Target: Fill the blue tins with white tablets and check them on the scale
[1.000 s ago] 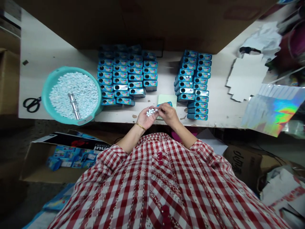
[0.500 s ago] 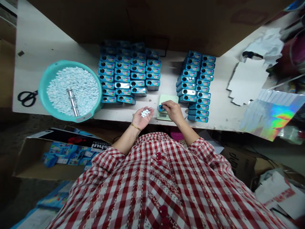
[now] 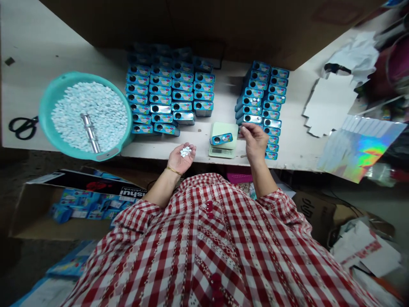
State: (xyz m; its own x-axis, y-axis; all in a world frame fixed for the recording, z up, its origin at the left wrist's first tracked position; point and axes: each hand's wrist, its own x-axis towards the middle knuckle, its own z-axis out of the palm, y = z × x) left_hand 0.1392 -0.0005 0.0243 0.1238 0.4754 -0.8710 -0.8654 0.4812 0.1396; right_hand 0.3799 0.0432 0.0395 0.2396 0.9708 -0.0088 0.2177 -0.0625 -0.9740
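My left hand [image 3: 179, 161] is turned palm up with its fingers spread a little apart, a small heap of white tablets [image 3: 185, 151] resting in the hollow. I judge it best to hold that palm level and cupped, since smooth little pieces like these would roll off easily. Just right of it, the blue tin [image 3: 221, 142] sits askew on the pale green scale [image 3: 220, 128], its dark hole facing up and a white spot on its top, perhaps a tablet. I should handle it lightly and rest no weight on the scale. My right hand [image 3: 255, 140] is off the tin, thumb and fingertips close together near the right-hand tins; I cannot tell whether they pinch anything.

As for containers, at near left a cardboard box [image 3: 47, 232] holds blue packets [image 3: 79, 204]. Beyond it, the turquoise bowl [image 3: 45, 117] is heaped with white pieces [image 3: 68, 108], a metal tube [image 3: 90, 133] lying on them. Right of the bowl stand rows of tins [image 3: 161, 100], their holes too dark to show contents. Farther right, a narrower block of tins [image 3: 255, 111] has a few white pieces on some tops.
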